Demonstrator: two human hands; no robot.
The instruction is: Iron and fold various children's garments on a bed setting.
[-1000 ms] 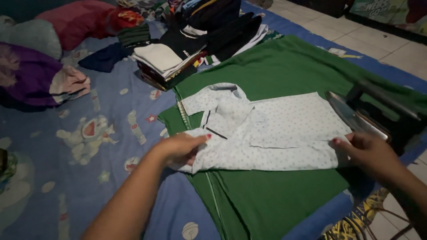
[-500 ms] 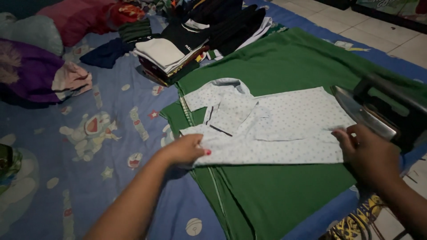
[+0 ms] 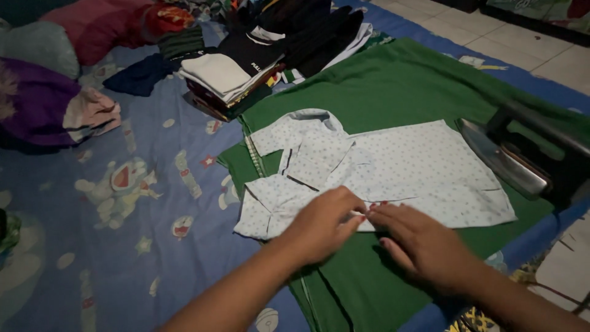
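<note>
On the green cloth (image 3: 393,86), left hand (image 3: 324,222) and right hand (image 3: 418,244) rest flat, fingers apparently unclenched, on the soft, light dotted shirt (image 3: 405,169), best taken by its near hem.

shirt (image 3: 393,172) on cloth (image 3: 393,92), iron (image 3: 516,160) right, clothes stack (image 3: 233,77) behind
</note>
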